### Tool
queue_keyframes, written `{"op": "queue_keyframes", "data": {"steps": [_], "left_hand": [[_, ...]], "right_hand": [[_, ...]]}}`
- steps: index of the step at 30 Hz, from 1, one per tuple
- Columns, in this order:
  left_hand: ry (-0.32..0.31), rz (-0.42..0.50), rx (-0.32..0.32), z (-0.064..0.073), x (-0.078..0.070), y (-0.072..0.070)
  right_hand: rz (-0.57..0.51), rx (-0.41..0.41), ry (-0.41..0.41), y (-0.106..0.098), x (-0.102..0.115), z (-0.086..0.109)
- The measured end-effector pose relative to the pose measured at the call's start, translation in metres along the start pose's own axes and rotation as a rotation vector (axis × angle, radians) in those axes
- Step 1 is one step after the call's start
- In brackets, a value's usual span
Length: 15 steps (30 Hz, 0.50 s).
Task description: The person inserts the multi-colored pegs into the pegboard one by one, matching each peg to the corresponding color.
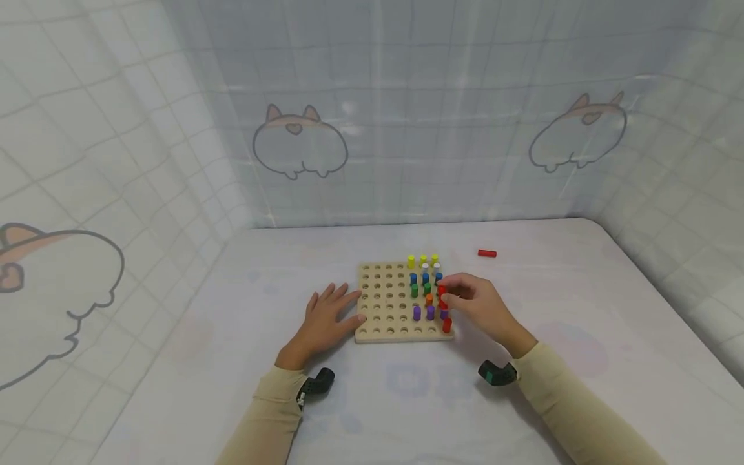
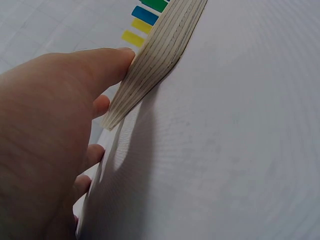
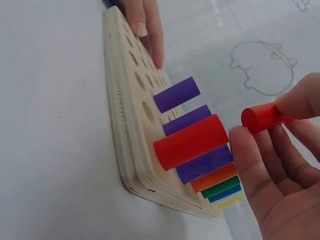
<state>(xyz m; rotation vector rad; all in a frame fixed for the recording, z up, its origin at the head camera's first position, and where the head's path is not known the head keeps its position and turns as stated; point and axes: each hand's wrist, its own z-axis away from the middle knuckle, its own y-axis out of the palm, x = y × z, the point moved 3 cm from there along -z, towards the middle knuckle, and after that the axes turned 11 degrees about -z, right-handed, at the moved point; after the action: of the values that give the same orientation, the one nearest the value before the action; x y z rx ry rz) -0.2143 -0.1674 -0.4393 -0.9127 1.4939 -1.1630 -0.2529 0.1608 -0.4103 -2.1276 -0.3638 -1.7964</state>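
Note:
Between thumb and fingers, my right hand (image 1: 482,307) pinches a red peg (image 3: 262,116), held above the right side of a wooden pegboard (image 1: 383,337). Another red peg (image 3: 192,141) stands in the board's near right corner. Purple pegs (image 1: 416,313), an orange peg (image 1: 429,300), green pegs (image 1: 414,290), blue pegs (image 1: 413,278), white pegs (image 1: 425,267) and yellow pegs (image 1: 411,261) stand in rows toward the right. With fingers spread, my left hand (image 1: 328,323) touches the board's left edge; its thumb (image 2: 117,62) lies against that edge in the left wrist view.
A loose red peg (image 1: 487,253) lies on the white tabletop (image 1: 395,407), beyond the board to the right. Bare holes cover the board's left part. Behind the table hangs a grid-patterned curtain (image 1: 407,161), with similar sheets at both sides.

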Motion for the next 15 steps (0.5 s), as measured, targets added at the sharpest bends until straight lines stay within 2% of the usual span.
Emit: {"op": "queue_keyframes", "data": {"steps": [8,15], "left_hand": [[-0.005,-0.013,0.006,-0.002,0.002,0.005],[0.007,-0.001,-0.001,-0.001,0.004,0.004]], "right_hand": [[0.095,-0.030,-0.045,0.004,0.001,0.009],[0.140,-0.012,-0.085,0.011,0.003,0.011]]}}
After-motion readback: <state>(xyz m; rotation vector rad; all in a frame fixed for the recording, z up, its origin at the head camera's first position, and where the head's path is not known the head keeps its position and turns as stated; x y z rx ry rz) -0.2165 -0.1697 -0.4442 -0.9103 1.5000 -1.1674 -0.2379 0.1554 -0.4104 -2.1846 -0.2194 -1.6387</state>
